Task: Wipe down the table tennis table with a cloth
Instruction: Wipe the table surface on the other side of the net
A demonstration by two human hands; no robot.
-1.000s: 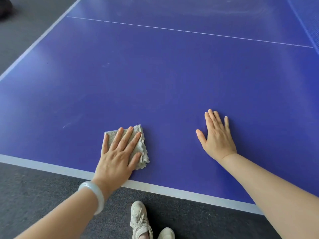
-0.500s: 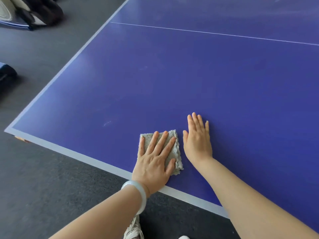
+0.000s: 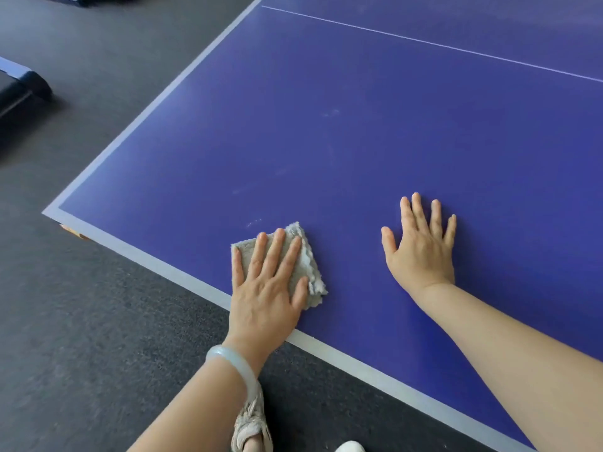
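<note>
The left hand (image 3: 267,288) lies flat on the folded grey cloth (image 3: 311,269), fingers straight and slightly spread, pressing it down rather than gripping it. The cloth sits on the blue table (image 3: 359,125) just inside the near white edge band (image 3: 146,256), its frayed right side showing past the thumb. The heel of this hand reaches over that band. A pale bracelet (image 3: 231,363) circles the left wrist, and the bare forearm runs back toward the lower edge of the view.

The right hand (image 3: 421,252) is apart from the cloth, to its right. It rests palm down on the bare table surface with fingers released and fanned, holding nothing. Its forearm slants in from the lower right corner.

Faint pale smudges (image 3: 253,221) mark the surface just beyond the cloth, with more farther up. A thin white line (image 3: 424,42) crosses the far part of the table. The table's left corner juts over dark grey floor (image 3: 98,321). Below the left wrist a beige shoe (image 3: 253,422) stands on the floor. A dark object (image 3: 23,89) lies on the floor at the far left.
</note>
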